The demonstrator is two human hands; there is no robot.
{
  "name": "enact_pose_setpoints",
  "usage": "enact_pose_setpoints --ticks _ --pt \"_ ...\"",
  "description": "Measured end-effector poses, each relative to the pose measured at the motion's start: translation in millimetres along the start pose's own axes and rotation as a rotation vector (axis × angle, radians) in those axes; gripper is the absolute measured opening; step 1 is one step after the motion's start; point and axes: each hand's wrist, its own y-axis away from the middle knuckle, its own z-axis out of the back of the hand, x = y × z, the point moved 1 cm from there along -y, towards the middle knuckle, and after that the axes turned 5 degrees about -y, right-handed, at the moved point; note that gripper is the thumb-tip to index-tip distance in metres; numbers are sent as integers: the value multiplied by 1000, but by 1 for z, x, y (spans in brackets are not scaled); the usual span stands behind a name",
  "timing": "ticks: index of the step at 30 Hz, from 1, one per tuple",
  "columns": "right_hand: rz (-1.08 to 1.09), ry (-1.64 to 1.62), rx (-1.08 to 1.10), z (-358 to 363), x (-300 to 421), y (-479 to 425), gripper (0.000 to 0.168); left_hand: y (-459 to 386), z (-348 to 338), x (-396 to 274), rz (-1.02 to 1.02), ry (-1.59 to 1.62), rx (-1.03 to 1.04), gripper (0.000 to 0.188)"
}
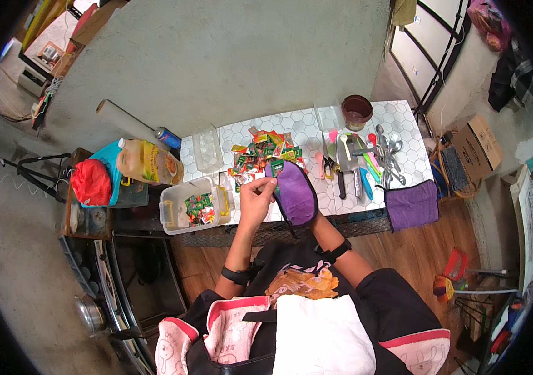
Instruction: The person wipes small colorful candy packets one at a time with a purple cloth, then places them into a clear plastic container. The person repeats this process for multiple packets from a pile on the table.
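My left hand (256, 201) pinches a small green sachet (276, 168) at the edge of a purple cloth (297, 192) with black trim. That cloth drapes over my right hand (315, 220), whose fingers are hidden beneath it. Just beyond my hands a pile of colourful sachets (268, 147) lies on the hexagon-patterned table (299, 123). To the left, more green and red sachets (199, 208) rest inside a clear plastic box (172, 227). Knives, scissors (327, 166), spoons and forks (390, 154) are spread to the right. A second purple cloth (411, 206) hangs over the table's front right edge.
An empty clear tray (208, 150), a blue can (168, 137) and a large yellow-labelled oil jug (149, 161) stand left. A brown pot (356, 112) and a clear container (328, 116) are at the back right. A red plastic bag (90, 183) sits far left.
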Motion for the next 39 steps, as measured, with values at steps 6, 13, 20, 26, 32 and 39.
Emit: enact_pose_setpoints --ticks 6,13,20,26,32,39 --pt "-98 223 48 -66 45 -23 16 -13 42 18 67 -48 -17 43" --pt "-188 252 5 -103 -9 -43 14 -29 115 66 59 -27 62 28" --pt "-372 389 30 -110 -80 -38 32 -36 186 103 125 -79 189 27" --pt "-238 693 51 -132 -92 -26 41 -41 213 122 121 -30 235 26" --pt "-117 1447 254 -143 -71 -32 45 -47 245 147 291 149 -80 20" --pt "-390 875 -149 -158 -25 -42 81 -55 299 169 68 -574 -223 24"
